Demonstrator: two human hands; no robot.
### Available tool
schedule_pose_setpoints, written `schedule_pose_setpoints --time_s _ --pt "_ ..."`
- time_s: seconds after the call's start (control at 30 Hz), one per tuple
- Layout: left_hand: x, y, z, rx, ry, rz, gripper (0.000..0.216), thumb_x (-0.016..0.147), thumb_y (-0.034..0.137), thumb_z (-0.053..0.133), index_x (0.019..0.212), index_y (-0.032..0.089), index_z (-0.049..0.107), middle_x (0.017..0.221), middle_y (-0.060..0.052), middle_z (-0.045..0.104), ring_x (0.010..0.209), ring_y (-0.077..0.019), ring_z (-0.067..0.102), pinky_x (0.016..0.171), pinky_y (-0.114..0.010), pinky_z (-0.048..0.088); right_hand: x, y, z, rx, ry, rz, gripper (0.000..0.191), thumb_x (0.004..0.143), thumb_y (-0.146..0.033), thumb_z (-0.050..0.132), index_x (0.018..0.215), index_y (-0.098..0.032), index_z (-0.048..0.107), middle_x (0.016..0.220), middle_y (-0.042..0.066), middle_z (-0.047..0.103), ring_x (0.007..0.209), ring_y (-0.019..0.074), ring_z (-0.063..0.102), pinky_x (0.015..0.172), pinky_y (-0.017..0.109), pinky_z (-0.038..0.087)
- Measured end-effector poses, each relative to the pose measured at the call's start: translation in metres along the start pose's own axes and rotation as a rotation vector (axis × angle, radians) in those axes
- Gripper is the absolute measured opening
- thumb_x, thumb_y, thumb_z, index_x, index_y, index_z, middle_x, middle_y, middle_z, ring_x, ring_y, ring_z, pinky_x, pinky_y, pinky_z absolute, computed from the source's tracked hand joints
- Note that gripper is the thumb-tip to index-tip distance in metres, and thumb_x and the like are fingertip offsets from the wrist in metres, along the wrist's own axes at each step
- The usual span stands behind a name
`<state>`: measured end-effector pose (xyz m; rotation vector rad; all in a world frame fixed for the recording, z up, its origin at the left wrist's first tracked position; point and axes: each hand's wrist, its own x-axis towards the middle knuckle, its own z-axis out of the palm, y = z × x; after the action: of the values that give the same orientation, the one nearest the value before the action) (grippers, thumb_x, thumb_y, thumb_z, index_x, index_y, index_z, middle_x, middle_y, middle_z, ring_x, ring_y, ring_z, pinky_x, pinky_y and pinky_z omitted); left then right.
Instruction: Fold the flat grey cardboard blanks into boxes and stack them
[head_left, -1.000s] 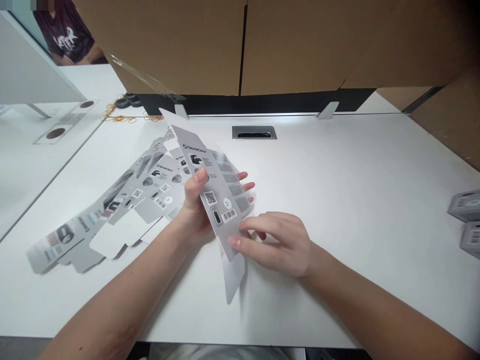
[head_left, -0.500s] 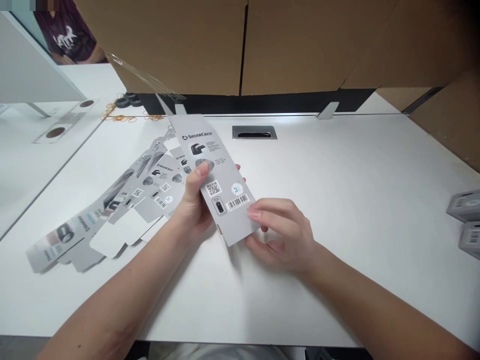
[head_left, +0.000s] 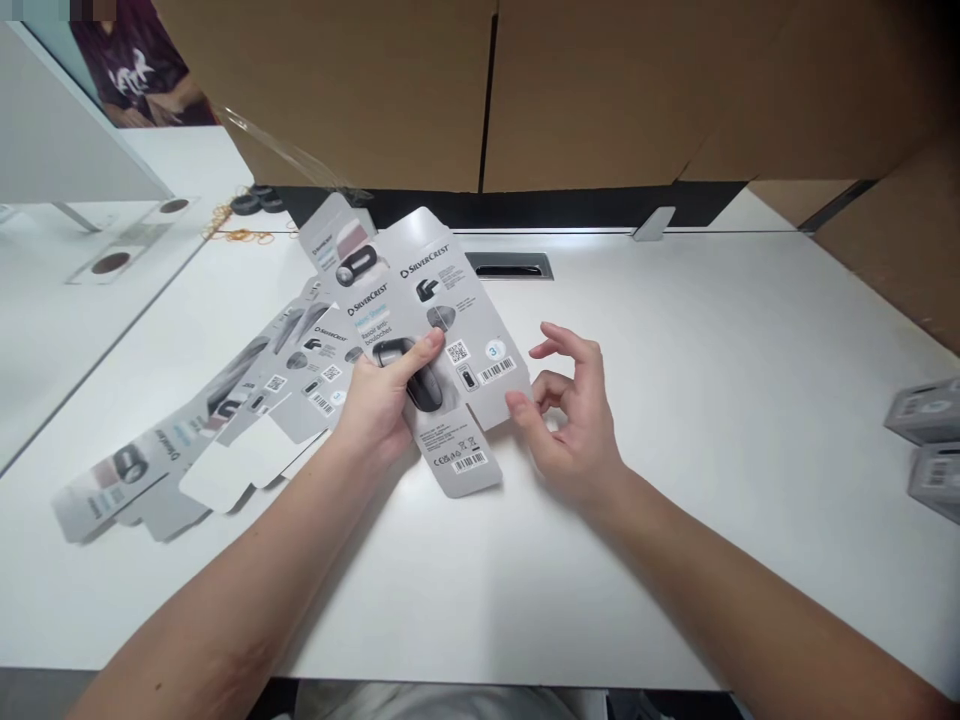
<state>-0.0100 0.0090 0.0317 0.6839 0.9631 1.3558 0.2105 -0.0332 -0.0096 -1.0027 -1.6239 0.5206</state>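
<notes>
My left hand (head_left: 386, 400) grips a flattened grey SilverCrest carton (head_left: 472, 300), thumb on its printed front and fingers behind it. Two printed panels face me, with end flaps sticking out at the top and bottom. By the carton's lower right edge is my right hand (head_left: 574, 420), its fingers apart and curved; the thumb tip is at the edge, and I cannot tell whether it touches. To the left, partly under the held carton and my forearm, lies a fanned pile of similar flat cartons (head_left: 217, 400).
Two grey boxes (head_left: 930, 410) stand at the right edge. Large brown cardboard (head_left: 337, 90) spans the back of the white table (head_left: 675, 560). A metal-framed table slot (head_left: 517, 268), black rings (head_left: 255, 200) and rubber bands (head_left: 240, 237) lie before it. A person (head_left: 142, 70) is at upper left.
The carton has turned and opened out, so its front panel and end flaps now show beside the back panel. My right hand has risen slightly and spread its fingers.
</notes>
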Motion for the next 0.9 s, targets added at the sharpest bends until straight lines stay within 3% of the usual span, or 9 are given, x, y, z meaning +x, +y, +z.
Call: schedule_pose_setpoints --time_s 0.17,0.3,0.47,0.63,0.77,0.9 --pt "-0.011 0.001 0.009 0.003 -0.062 -0.063 0.055 0.075 0.042 0.121 0.113 0.024 0.086 0.119 -0.009 0.093 0.118 -0.0408 0.089 0.102 -0.057 0.075 0.001 -0.003 0.002 0.021 -0.053 0.108 0.044 0.121 -0.05 0.079 0.159 -0.029 0.068 0.135 0.011 0.086 0.092 0.0231 0.086 0.063 0.032 0.07" --pt "-0.013 0.001 0.012 -0.008 -0.164 -0.107 0.064 0.083 0.047 0.117 0.132 0.025 0.082 0.132 -0.011 0.092 0.128 -0.0423 0.087 0.106 -0.056 0.074 0.001 -0.005 0.001 0.001 -0.009 0.06 0.044 0.121 -0.05 0.081 0.16 -0.03 0.072 0.14 0.011 0.088 0.104 0.0269 0.088 0.07 0.035 0.074" --pt "-0.012 -0.002 0.011 0.027 -0.126 -0.179 0.081 0.087 0.058 0.114 0.147 0.033 0.066 0.142 -0.009 0.088 0.123 -0.0377 0.089 0.098 -0.051 0.075 0.001 0.0 -0.005 -0.085 -0.06 -0.027 0.056 0.124 -0.054 0.074 0.175 -0.032 0.07 0.127 0.009 0.082 0.095 0.0248 0.079 0.068 0.036 0.07" --pt "-0.014 0.002 0.01 0.03 -0.33 -0.224 0.072 0.092 0.065 0.106 0.141 0.021 0.078 0.126 -0.016 0.09 0.117 -0.0429 0.089 0.098 -0.053 0.073 -0.001 0.009 -0.006 -0.034 -0.168 -0.112 0.083 0.117 -0.075 0.08 0.189 -0.04 0.058 0.116 0.003 0.064 0.08 0.0193 0.063 0.06 0.033 0.068" --pt "-0.012 0.005 0.008 0.05 -0.315 -0.205 0.069 0.092 0.067 0.104 0.136 0.019 0.081 0.119 -0.017 0.091 0.109 -0.0419 0.089 0.092 -0.051 0.071 0.0 0.009 -0.005 -0.002 -0.19 -0.097 0.099 0.104 -0.08 0.096 0.188 -0.044 0.057 0.124 0.002 0.065 0.065 0.0117 0.056 0.056 0.033 0.067" --pt "-0.008 0.005 0.005 0.077 -0.268 -0.172 0.07 0.092 0.065 0.106 0.138 0.019 0.081 0.115 -0.014 0.091 0.099 -0.0364 0.088 0.087 -0.046 0.067 0.0 0.005 -0.004 -0.021 -0.118 -0.121 0.091 0.098 -0.074 0.105 0.175 -0.041 0.068 0.127 0.001 0.067 0.061 0.0084 0.052 0.055 0.032 0.066"
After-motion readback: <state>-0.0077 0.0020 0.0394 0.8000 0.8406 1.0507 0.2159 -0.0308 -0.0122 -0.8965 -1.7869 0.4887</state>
